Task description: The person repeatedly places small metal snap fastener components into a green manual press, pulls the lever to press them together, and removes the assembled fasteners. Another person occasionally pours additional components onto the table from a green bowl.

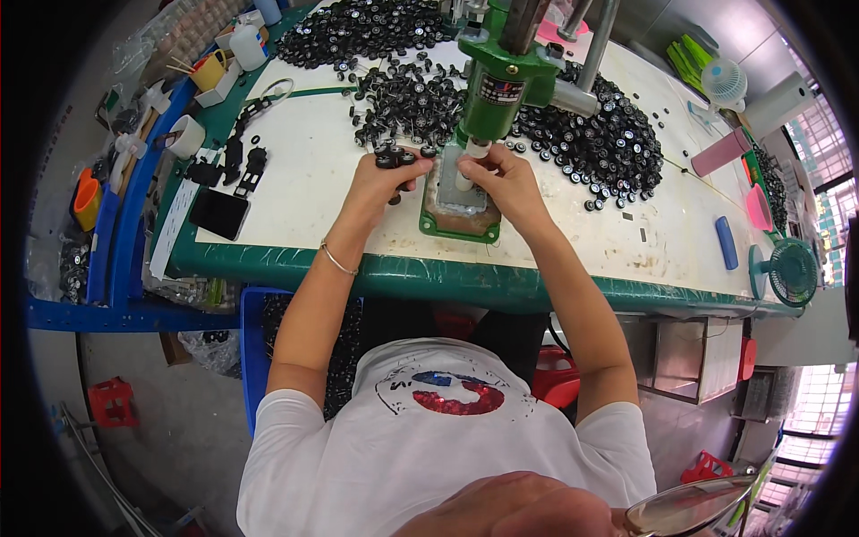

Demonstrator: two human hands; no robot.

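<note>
My left hand (376, 186) is closed around several small black toy wheels (394, 157), some showing above the fingers and one below. It is just left of the green hand press (497, 89). At the press, my right hand (510, 186) is closed in a pinch beside the white cylindrical parts under the ram. What its fingertips grip is too small to make out. Below the ram, a grey block (450, 192) sits on the green press base (456, 225). A heap of black wheels with thin axles (407, 106) lies behind my left hand.
More black wheels (599, 134) spread right of the press, with another heap (358, 36) at the back left. A dark phone (219, 213) lies near the table's left edge. A blue bar (726, 242) and a green fan (793, 271) are at the right. A blue bin (254, 358) stands below the table edge.
</note>
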